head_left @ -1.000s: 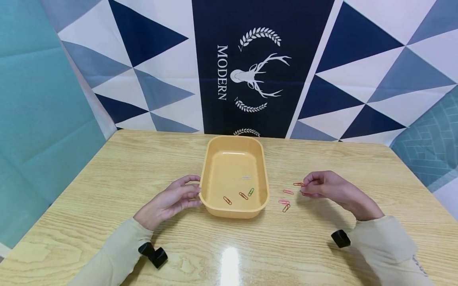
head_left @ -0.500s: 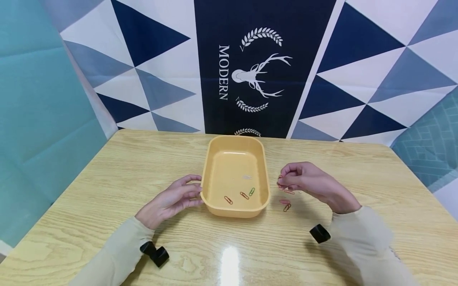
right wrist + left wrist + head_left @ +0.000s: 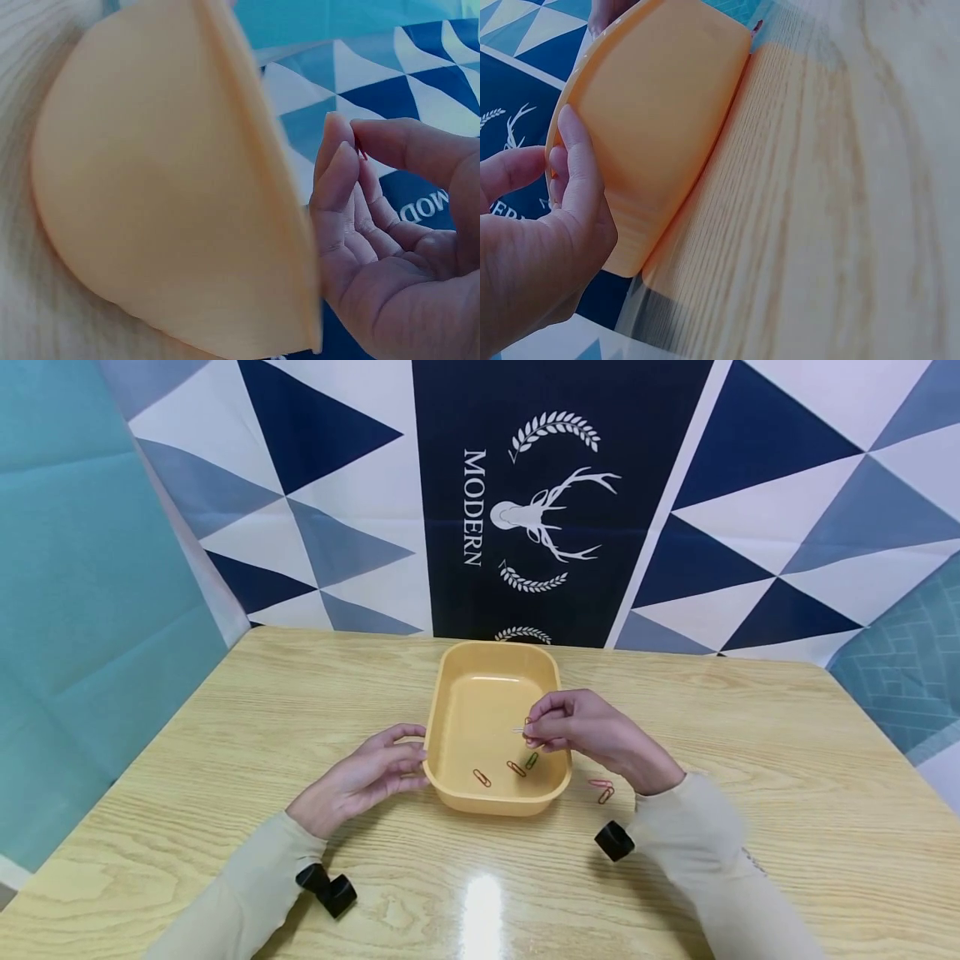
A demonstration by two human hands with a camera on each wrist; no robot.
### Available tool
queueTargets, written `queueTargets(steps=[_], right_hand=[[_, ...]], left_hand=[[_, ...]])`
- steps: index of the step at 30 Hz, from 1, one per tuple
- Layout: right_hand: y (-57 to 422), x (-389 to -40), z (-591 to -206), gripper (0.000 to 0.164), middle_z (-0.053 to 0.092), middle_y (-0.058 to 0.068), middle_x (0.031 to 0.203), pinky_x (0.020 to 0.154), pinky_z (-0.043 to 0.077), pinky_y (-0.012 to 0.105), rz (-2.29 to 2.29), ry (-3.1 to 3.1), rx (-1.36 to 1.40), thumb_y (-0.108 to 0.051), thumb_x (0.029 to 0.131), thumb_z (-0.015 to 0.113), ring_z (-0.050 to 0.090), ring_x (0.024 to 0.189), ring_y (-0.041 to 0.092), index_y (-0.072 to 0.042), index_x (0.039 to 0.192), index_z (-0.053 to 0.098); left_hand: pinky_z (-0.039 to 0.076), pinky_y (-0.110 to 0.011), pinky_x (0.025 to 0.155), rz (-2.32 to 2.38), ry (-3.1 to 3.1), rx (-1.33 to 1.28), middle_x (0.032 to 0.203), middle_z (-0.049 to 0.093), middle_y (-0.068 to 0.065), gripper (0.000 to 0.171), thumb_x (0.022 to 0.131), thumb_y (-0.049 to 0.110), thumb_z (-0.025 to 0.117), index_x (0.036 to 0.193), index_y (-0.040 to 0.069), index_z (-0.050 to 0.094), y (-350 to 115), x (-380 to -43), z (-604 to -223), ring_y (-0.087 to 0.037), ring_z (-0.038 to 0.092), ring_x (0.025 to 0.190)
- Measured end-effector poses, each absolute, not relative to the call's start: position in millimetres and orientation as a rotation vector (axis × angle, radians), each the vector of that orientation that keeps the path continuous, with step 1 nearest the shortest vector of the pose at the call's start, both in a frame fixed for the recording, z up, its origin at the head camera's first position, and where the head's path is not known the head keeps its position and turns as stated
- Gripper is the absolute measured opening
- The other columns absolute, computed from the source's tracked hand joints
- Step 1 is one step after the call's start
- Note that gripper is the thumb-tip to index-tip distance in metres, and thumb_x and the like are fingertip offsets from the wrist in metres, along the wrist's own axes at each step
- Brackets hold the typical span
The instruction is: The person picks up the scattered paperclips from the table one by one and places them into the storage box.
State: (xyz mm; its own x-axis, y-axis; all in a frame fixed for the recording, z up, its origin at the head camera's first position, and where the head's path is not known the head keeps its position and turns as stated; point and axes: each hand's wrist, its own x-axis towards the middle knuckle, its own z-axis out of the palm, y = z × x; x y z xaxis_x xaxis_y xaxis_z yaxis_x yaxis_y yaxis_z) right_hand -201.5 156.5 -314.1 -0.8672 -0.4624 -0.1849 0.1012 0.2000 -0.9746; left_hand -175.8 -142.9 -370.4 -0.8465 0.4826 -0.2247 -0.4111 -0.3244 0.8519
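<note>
A yellow plastic tray (image 3: 480, 714) sits on the table with several paper clips inside, among them a green paper clip (image 3: 532, 761), a red one near the middle and another to its left. My left hand (image 3: 367, 777) pinches the tray's left rim between thumb and fingers, as the left wrist view also shows. Over the right half of the tray, my right hand (image 3: 592, 735) pinches a red paper clip (image 3: 361, 148) between thumb and fingertips. A white clip (image 3: 518, 730) in the tray is partly covered by those fingers.
A pink clip (image 3: 601, 783) and a red clip (image 3: 606, 795) lie on the wooden table (image 3: 420, 877) just right of the tray, under my right wrist. A patterned cloth (image 3: 337, 527) hangs behind the table.
My right hand has picked up a red clip from the table and carried it left, over the tray. My left hand has stayed at the tray's rim.
</note>
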Motion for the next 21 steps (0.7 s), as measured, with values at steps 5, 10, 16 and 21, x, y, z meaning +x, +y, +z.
queueTargets(steps=[5,10,16,21], right_hand=[[152.9,-201.0,-316.5,0.009,0.067,0.012,0.088,0.071,0.056,0.025,-1.736,2.017,-0.306,0.003,0.090,0.061,0.065,0.077,0.014,0.007,0.096,0.055],[152.0,-200.3,-317.6,0.009,0.066,0.008,0.087,0.070,0.056,0.025,-1.750,2.011,-0.300,0.005,0.090,0.060,0.065,0.076,0.014,0.008,0.097,0.056],[151.1,-199.0,-317.6,0.009,0.060,0.008,0.089,0.069,0.055,0.026,-1.740,2.042,-0.281,0.002,0.090,0.061,0.060,0.075,0.016,0.005,0.096,0.056],[150.8,-198.4,-316.8,0.008,0.060,0.008,0.090,0.067,0.055,0.025,-1.734,2.048,-0.261,0.000,0.090,0.061,0.059,0.075,0.015,0.003,0.095,0.056]], left_hand=[[0.057,-0.030,0.078,2.185,1.382,0.089,0.106,0.060,-0.017,0.032,0.096,-0.005,0.050,0.126,-0.003,0.038,-142.4,-175.5,-369.4,-0.023,0.064,0.089],[0.056,-0.031,0.079,2.187,1.376,0.088,0.106,0.060,-0.018,0.035,0.096,-0.005,0.049,0.128,-0.004,0.035,-142.3,-175.0,-369.4,-0.023,0.064,0.090],[0.056,-0.030,0.077,2.190,1.377,0.089,0.103,0.060,-0.016,0.033,0.096,-0.006,0.049,0.125,-0.002,0.035,-140.4,-175.2,-370.4,-0.023,0.064,0.088],[0.057,-0.030,0.076,2.195,1.379,0.081,0.102,0.059,-0.016,0.034,0.095,-0.006,0.048,0.126,-0.002,0.033,-139.0,-175.5,-369.9,-0.022,0.064,0.087]])
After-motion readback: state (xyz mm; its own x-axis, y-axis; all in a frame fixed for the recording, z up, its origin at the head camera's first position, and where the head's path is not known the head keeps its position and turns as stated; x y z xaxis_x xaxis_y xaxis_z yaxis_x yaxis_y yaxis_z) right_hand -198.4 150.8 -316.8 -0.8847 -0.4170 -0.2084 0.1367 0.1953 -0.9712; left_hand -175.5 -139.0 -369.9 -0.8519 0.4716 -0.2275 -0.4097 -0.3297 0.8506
